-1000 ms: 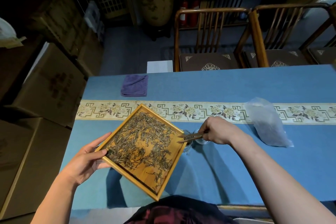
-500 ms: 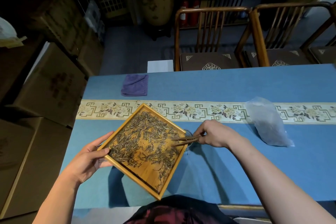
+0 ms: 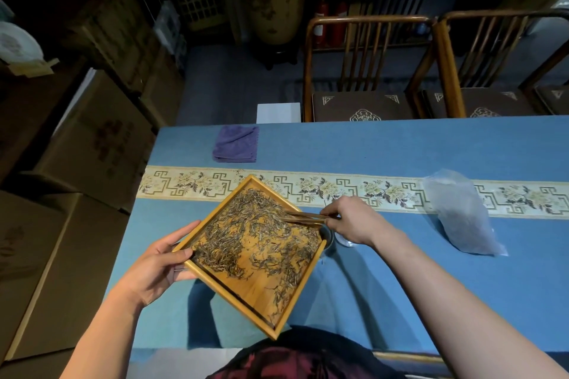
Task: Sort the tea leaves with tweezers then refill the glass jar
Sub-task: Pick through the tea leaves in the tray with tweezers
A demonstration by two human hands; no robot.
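Tweezers (image 3: 303,218), pinched in right hand (image 3: 351,220), now reach over leaves (image 3: 255,234); left hand (image 3: 157,268) grips tilted tray (image 3: 234,289), feeding jar (image 3: 328,237).

Tilted wooden tray (image 3: 229,288) holds scattered tea leaves (image 3: 255,240); wooden tweezers (image 3: 308,218) over far corner.

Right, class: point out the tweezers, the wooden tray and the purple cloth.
tweezers (image 3: 304,218), head view, middle of the two arms.
wooden tray (image 3: 229,285), head view, near-left rim.
purple cloth (image 3: 236,143), head view, centre of the fold.
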